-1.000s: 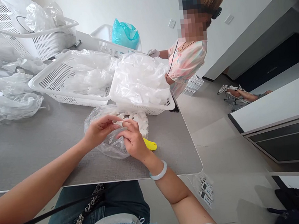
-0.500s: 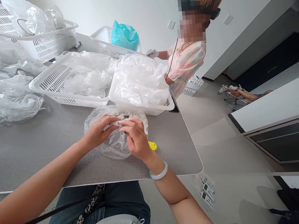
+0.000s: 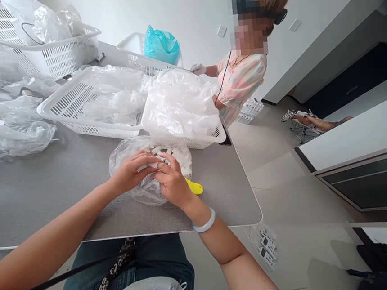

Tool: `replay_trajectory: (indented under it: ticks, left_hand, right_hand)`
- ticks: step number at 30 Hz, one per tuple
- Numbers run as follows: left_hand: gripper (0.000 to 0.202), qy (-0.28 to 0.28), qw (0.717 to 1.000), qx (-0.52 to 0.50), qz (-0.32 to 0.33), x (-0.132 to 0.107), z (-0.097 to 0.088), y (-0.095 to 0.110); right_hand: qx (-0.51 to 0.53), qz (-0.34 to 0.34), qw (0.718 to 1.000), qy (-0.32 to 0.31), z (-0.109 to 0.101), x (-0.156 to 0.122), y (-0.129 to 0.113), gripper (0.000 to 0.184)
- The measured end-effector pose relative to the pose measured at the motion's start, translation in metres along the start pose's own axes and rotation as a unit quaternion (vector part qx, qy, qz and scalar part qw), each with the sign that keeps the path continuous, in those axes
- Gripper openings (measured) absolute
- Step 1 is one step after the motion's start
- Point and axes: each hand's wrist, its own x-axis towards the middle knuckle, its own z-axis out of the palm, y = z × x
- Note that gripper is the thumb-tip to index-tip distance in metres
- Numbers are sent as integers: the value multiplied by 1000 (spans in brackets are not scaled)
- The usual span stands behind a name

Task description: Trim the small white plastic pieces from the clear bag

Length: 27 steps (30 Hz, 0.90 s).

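- The left hand (image 3: 128, 172) is above the bench (image 3: 48, 193); its fingers grasp a small white tubular piece (image 3: 152, 165) between the thumb and the fingertips.
- The right hand (image 3: 175, 182) faces the left hand; its fingers are bent, with the tips at the right end of the tubular piece. Whether they clamp it cannot be told.
- The tubular piece is between the two hands, over an open clear plastic bag (image 3: 147, 195); the fingers partly cover it.
- The plastic bag lies on the bench beneath the hands and contains many small white pieces (image 3: 184, 159).
- A yellow handle (image 3: 195, 187) projects from beneath the right hand; its remaining part is hidden, and whether the right hand grips it cannot be told.
- A pale bracelet (image 3: 205, 222) encircles the right wrist.
- Directly beyond the plastic bag, a white basket (image 3: 200, 141) is heaped with translucent bags (image 3: 183, 101).
- To its left, a second perforated basket (image 3: 69, 101) holds further translucent bags.
- A turquoise bag (image 3: 161, 46) sits in a rear basket.
- A co-worker (image 3: 243, 77) stands beyond the bench's right end, one white-gloved hand (image 3: 198, 68) near the heaped basket.
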Motion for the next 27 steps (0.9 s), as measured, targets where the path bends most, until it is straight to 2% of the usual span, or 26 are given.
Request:
replay_trajectory:
  ticks: [2, 4, 8, 10, 12, 14, 15, 17, 19, 21, 24, 27]
  left_hand:
    - [18, 7, 999, 37, 25, 0, 0, -3]
    - [22, 5, 997, 73, 35, 1, -1, -5]
    - [26, -9, 993, 112, 47, 3, -6, -10]
    - [25, 12, 993, 110, 46, 4, -8, -12]
    - [23, 62, 992, 103, 34, 3, -10, -12]
    - [23, 100, 992, 77, 12, 2, -11, -11]
    - [24, 108, 993, 56, 0, 2, -11, -9]
    - [28, 107, 994, 7, -18, 1, -9, -5]
    - [30, 101, 994, -35, -28, 1, -6, 0]
    - [31, 96, 992, -70, -40, 1, -3, 4]
    - [32, 78, 987, -125, -67, 0, -1, 7]
    - [31, 61, 980, -166, -93, -1, 2, 8]
  right_hand:
    - [68, 29, 997, -4, 0, 2, -4, 34]
    - [171, 67, 983, -4, -1, 3, -7, 32]
    - [405, 135, 904, 15, -4, 4, -7, 25]
    - [430, 161, 886, 62, -9, 5, -3, 25]
    - [359, 193, 904, 132, -17, 4, 4, 27]
    - [236, 203, 937, 159, -27, 2, 12, 27]
    - [176, 194, 955, 140, -32, 1, 17, 26]
    - [80, 165, 982, 50, -36, -3, 24, 22]
    - [13, 150, 987, -55, -35, -7, 28, 18]
    - [-39, 150, 980, -123, -30, -10, 28, 21]
    - [-78, 153, 974, -149, -24, -12, 27, 20]
    - [-45, 151, 976, -147, -28, -11, 28, 24]
